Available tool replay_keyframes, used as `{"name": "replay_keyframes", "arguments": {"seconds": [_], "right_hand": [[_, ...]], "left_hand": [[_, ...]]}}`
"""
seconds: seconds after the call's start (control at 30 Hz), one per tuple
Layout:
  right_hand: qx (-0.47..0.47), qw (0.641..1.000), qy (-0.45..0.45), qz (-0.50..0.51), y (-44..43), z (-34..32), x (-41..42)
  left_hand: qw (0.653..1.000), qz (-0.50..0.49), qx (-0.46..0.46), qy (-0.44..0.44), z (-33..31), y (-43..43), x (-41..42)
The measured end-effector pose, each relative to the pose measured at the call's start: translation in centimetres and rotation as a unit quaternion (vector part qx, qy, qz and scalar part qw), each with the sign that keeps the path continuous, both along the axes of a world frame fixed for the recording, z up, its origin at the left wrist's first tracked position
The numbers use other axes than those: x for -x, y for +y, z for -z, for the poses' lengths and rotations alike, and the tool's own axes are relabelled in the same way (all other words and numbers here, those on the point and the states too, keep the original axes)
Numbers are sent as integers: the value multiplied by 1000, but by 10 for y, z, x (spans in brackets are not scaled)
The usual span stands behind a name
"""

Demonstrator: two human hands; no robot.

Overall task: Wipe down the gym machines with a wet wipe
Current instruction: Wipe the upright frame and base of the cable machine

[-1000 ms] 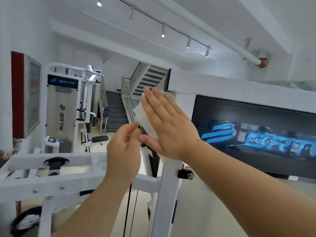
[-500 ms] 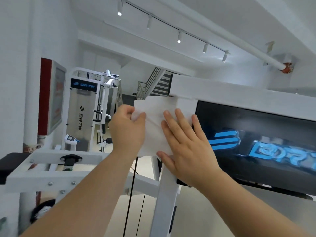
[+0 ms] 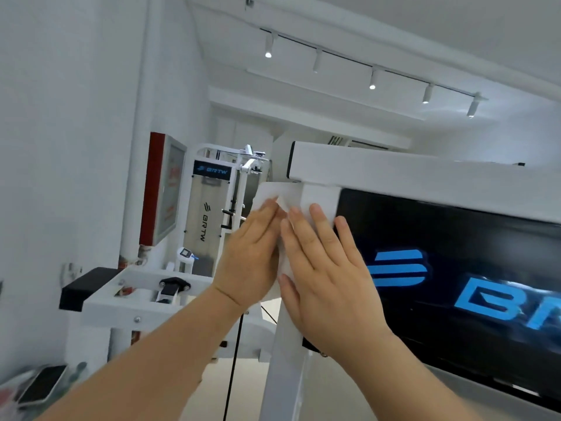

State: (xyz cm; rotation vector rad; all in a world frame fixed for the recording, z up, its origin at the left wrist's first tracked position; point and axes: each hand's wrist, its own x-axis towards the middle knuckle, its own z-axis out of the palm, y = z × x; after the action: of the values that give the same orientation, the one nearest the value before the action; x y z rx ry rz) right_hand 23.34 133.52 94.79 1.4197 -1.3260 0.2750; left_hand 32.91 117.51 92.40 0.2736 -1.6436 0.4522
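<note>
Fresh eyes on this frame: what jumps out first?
Dead centre, the left hand and right hand press a white wet wipe against the machine's white upright post. Just right of them, a big black panel with a bright blue logo fills the frame's right side. A row of track lights crosses the ceiling above.

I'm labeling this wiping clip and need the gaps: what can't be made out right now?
Head view only.
Wipe: mostly covered by the left hand and right hand; only a top corner and middle strip show.
Left thumb: hidden behind the hand, so pinching or pressing is unclear.
Logo panel: lettering blurred, cut off by the right edge.
Bottom-left clutter: blurred, cut by the frame corner.
</note>
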Motion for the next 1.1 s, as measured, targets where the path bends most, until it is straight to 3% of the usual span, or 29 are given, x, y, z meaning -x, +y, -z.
{"name": "replay_keyframes", "arguments": {"seconds": [0.1,0.23,0.33,0.47,0.63,0.8,0.93,1.1], "right_hand": [[22,999,-28,-20,4,5,3],[35,999,-28,17,4,8,4],[44,997,-30,55,-1,8,1],[57,995,-33,78,-3,10,-3],[60,993,-30,93,-2,11,-4],[72,991,-40,103,-3,12,-10],[56,984,-34,164,-3,13,-13],[46,982,-63,171,-2,15,-18]], "left_hand": [[996,-3,-70,-56,10,5,1],[983,-128,-88,-96,-7,-1,7],[976,-168,-82,-115,-30,-11,2],[987,-122,28,-97,-22,-17,-5],[988,-40,86,-118,-17,-30,-10],[977,-39,106,-178,2,-43,-21],[968,-54,123,-212,-27,-46,-23],[961,-54,129,-240,-31,-48,-26]]}}
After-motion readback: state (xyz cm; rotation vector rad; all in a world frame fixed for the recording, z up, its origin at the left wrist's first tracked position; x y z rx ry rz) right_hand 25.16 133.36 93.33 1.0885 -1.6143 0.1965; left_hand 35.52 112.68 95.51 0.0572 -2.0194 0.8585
